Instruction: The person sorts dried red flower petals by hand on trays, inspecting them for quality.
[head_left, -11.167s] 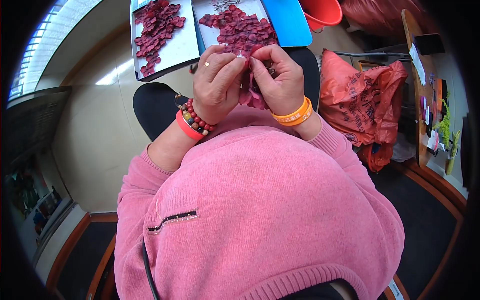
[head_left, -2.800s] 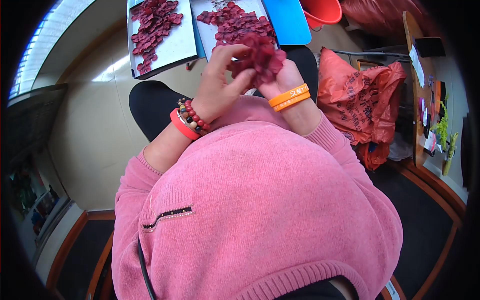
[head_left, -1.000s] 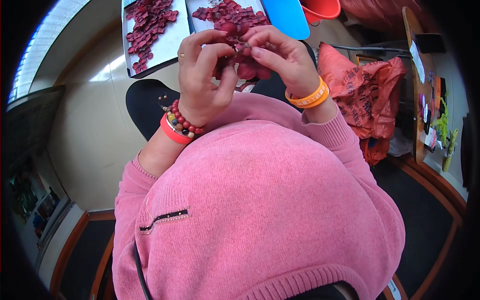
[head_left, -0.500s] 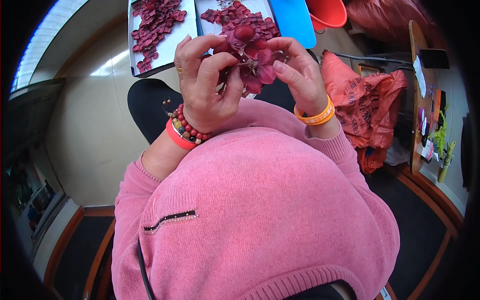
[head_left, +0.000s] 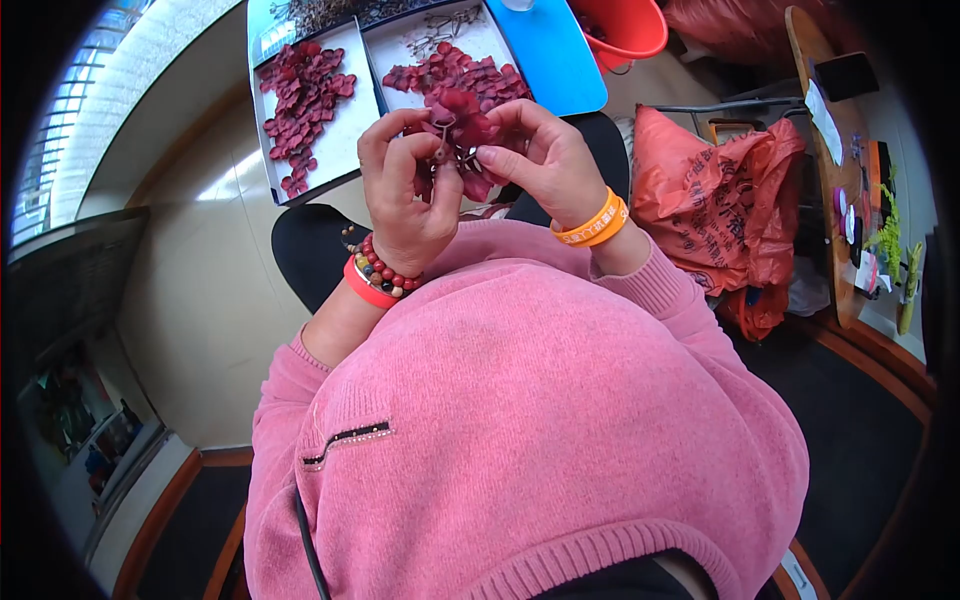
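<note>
In front of my chest, a dark red artificial flower cluster (head_left: 462, 122) with thin stems is held between my two hands. My left hand (head_left: 412, 200) has its fingers curled round the cluster's left side and stem. From the other side, my right hand (head_left: 548, 165) pinches at the petals and stem with thumb and forefinger. Parts of the stem and petals are covered by the fingers. Just beyond the hands, loose dark red petals (head_left: 305, 105) lie in a white box, and more petals (head_left: 470, 80) are heaped in a second box beside it.
Bare brown stems (head_left: 432, 38) lie in the second box. A blue table (head_left: 560, 60) bears the boxes. At the right are a red bucket (head_left: 630, 30), a red plastic bag (head_left: 720, 200) and a wooden board (head_left: 815, 50).
Both hands have shifted slightly left and lower in view with the flower cluster, which has turned a little. The view has tilted, showing more of the boxes and stems.
</note>
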